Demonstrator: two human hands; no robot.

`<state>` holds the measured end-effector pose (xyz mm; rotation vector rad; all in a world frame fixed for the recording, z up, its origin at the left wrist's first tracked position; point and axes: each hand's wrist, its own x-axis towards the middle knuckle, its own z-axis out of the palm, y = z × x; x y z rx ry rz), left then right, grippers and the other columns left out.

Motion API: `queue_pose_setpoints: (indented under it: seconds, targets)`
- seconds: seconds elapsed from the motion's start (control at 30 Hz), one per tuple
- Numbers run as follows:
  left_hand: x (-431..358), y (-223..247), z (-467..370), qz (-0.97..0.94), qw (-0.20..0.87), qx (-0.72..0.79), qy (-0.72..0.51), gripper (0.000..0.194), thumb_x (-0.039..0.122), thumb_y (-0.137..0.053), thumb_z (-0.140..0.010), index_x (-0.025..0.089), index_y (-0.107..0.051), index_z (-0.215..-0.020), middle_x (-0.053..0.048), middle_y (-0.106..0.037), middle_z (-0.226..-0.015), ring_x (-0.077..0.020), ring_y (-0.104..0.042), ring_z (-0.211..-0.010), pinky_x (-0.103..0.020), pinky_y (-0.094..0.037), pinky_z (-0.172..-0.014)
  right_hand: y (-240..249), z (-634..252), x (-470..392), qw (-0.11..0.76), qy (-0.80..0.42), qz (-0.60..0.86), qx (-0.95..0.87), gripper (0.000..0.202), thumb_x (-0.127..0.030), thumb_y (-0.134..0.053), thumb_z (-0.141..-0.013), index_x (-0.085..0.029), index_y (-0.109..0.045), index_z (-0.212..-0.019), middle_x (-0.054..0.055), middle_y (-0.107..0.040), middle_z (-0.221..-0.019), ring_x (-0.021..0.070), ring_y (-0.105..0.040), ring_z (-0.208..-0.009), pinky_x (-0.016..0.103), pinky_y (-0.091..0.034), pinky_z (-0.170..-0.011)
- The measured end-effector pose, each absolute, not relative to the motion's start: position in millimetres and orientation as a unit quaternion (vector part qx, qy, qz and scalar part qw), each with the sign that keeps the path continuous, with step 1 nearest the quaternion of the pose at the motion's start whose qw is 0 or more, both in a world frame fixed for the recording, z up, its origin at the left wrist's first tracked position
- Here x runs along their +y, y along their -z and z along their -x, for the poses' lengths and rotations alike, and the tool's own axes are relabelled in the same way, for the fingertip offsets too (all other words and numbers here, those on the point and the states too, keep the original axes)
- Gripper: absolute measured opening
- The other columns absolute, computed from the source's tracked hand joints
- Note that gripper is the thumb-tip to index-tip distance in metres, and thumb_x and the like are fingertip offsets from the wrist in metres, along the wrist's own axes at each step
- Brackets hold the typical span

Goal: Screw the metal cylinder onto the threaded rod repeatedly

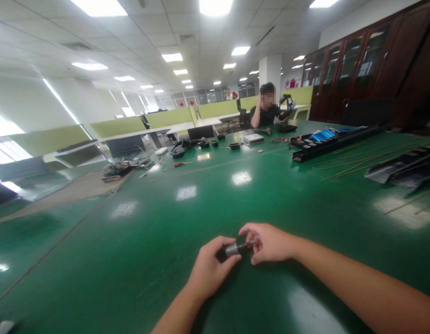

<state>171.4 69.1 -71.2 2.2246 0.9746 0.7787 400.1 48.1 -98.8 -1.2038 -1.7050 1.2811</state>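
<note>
My left hand [212,263] is closed, with thumb and fingers around a small silver and black cylinder [231,250]. The cylinder lies nearly level just over the green table and has a ribbed black part and a thin rod-like end pointing right. Its exact kind is too blurred to tell. At the thin end is my right hand [266,243], its index finger and thumb apart and the other fingers curled. The thin end reaches in among those fingers; whether they touch it is unclear.
On the green table [159,227], an orange screwdriver [182,163] and small black parts lie farther off. A long black channel [340,141], blue packets [322,135] and thin rods [357,162] are at right. Brown cloth [72,192] covers the left. Another person [266,111] sits across.
</note>
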Motion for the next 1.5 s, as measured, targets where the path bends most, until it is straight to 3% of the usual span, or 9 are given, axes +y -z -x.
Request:
queue_pose_setpoints:
  seconds: [0.1,0.2,0.37,0.67,1.5]
  targets:
    - [70,73,-173,-0.831,0.292,0.368,-0.298,0.024,0.024,-0.075,-0.079,0.023,-0.070,-0.103,-0.004,-0.072,-0.098,-0.0203,-0.067,-0.088,-0.031,-0.051,-0.080,98,-402,44,0.371,-0.481,0.470,-0.641,0.058,-0.009,-0.079,-0.062,-0.020,-0.061,-0.116,-0.001,-0.064,-0.091,0.0114,-0.060,-0.064,0.021,-0.046,-0.056]
    - [70,74,-174,-0.832,0.293,0.365,-0.298,0.023,0.023,-0.076,-0.079,0.023,-0.070,-0.101,-0.003,-0.072,-0.097,-0.0200,-0.067,-0.088,-0.031,-0.051,-0.081,96,-400,35,0.374,-0.408,0.475,-0.684,0.055,-0.013,-0.080,-0.064,-0.021,-0.063,-0.116,-0.002,-0.063,-0.082,0.0129,-0.058,-0.064,0.022,-0.045,-0.058]
    - [69,74,-175,-0.838,0.291,0.358,-0.293,0.023,0.024,-0.075,-0.079,0.023,-0.070,-0.102,-0.004,-0.073,-0.097,-0.0212,-0.067,-0.088,-0.032,-0.051,-0.081,95,-396,29,0.391,-0.370,0.481,-0.692,0.048,-0.010,-0.072,-0.069,-0.022,-0.063,-0.115,0.001,-0.065,-0.091,0.0134,-0.059,-0.066,0.023,-0.047,-0.059]
    - [69,75,-175,-0.843,0.288,0.350,-0.289,0.021,0.027,-0.074,-0.080,0.023,-0.070,-0.101,-0.005,-0.073,-0.096,-0.0213,-0.067,-0.088,-0.032,-0.051,-0.080,92,-392,29,0.391,-0.334,0.483,-0.708,0.029,-0.012,-0.067,-0.076,-0.022,-0.070,-0.103,0.001,-0.066,-0.089,0.0138,-0.057,-0.066,0.023,-0.044,-0.059]
    - [67,81,-175,-0.856,0.274,0.329,-0.290,0.028,0.023,-0.075,-0.081,0.028,-0.067,-0.107,-0.001,-0.072,-0.101,-0.0212,-0.066,-0.092,-0.033,-0.050,-0.083,81,-393,25,0.360,-0.366,0.507,-0.693,0.027,-0.012,-0.070,-0.074,-0.021,-0.072,-0.100,0.000,-0.067,-0.085,0.0146,-0.059,-0.068,0.024,-0.045,-0.061]
